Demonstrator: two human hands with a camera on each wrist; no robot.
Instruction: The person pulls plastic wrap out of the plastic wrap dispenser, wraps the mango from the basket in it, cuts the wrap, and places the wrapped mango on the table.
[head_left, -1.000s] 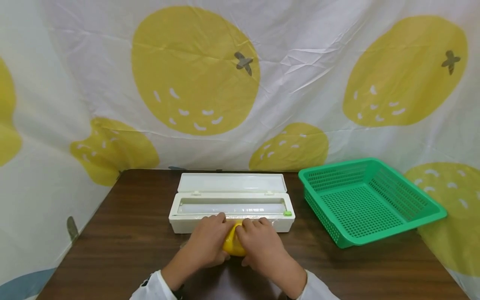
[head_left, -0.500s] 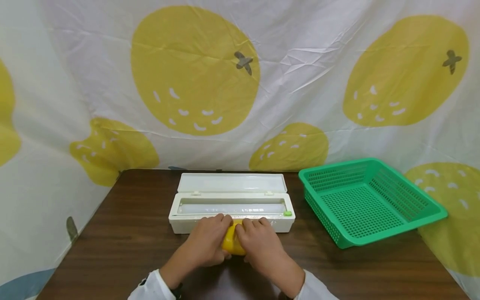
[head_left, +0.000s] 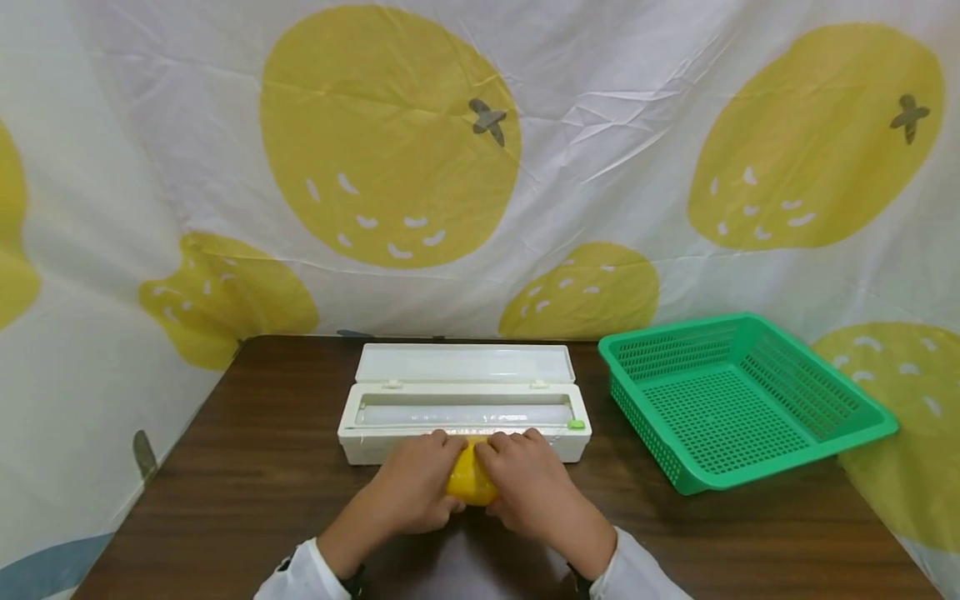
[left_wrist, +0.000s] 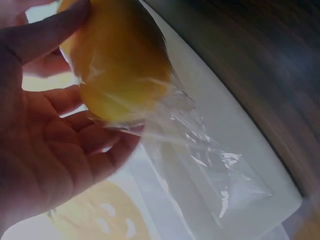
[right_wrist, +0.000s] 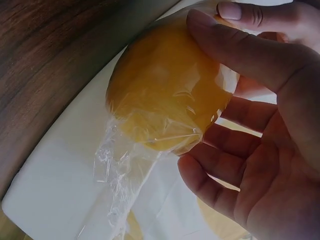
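Note:
Both hands grip a smooth, rounded yellow fruit (head_left: pixel 471 477) in front of a white cling film dispenser (head_left: pixel 367 450); its exact kind is unclear. My left hand (head_left: pixel 420 483) holds its left side, thumb toward me and fingers around the far side. On the right side, my right hand (head_left: pixel 528 483) grips it the same way. Clear cling film (left_wrist: pixel 200 150) covers the fruit in the left wrist view and trails off its end over the dispenser. Loose, crumpled cling film (right_wrist: pixel 117 165) also hangs from the fruit in the right wrist view.
The dispenser's lid (head_left: pixel 465 363) is raised at the back, a film roll (head_left: pixel 465 414) lies inside, and a green slider (head_left: pixel 575 425) sits at its right end. A green plastic basket (head_left: pixel 720 417) stands to the right on the dark wooden table (head_left: pixel 247 483). Behind hangs a fruit-print cloth (head_left: pixel 600 167).
Both hands keep their hold on the fruit and shift only slightly. The fruit seems to have turned a little between them. A bit of film left of the left hand is no longer visible.

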